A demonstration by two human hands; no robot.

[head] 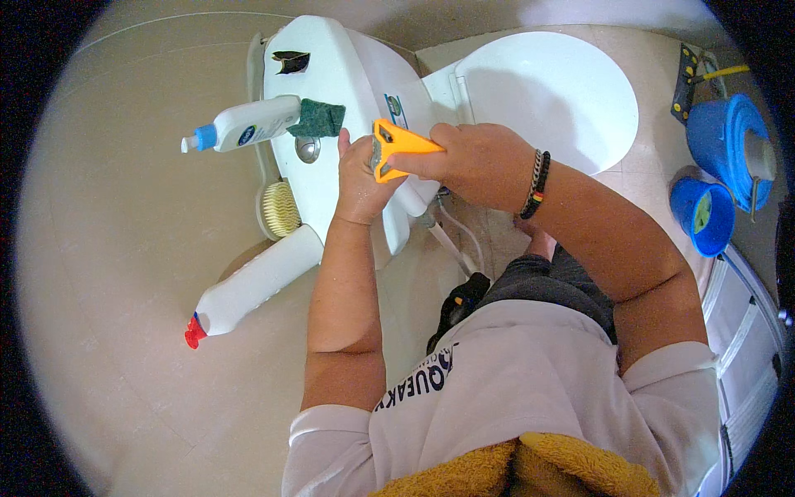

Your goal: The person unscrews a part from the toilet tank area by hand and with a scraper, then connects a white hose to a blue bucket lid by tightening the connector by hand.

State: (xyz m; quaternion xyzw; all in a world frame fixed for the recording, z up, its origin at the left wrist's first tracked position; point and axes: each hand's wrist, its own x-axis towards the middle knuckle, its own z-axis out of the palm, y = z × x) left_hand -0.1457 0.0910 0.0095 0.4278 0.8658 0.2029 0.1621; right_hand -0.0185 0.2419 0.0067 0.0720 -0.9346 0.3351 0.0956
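My right hand (478, 161) is closed on the narrow end of an orange plastic scraper (400, 148), its thumb along the edge. The scraper's wide head meets my left hand (363, 180), whose fingers are partly hidden behind it; what they grip there is unclear. Both hands are above the white toilet cistern (341, 143). On the lid stand a white bottle with a blue cap (254, 124), a dark green scouring pad (322, 118) and a long white bottle with a red cap (261, 279). A round flush button (307, 149) lies between them.
The white toilet lid (546, 99) is down beyond my right hand. A brush with cream bristles (281, 208) is beside the cistern. At the far right are a blue lidded bucket (714, 136), a smaller blue pail (705, 217) and a yellow-handled tool (723, 73). A flexible hose (463, 227) hangs below the cistern.
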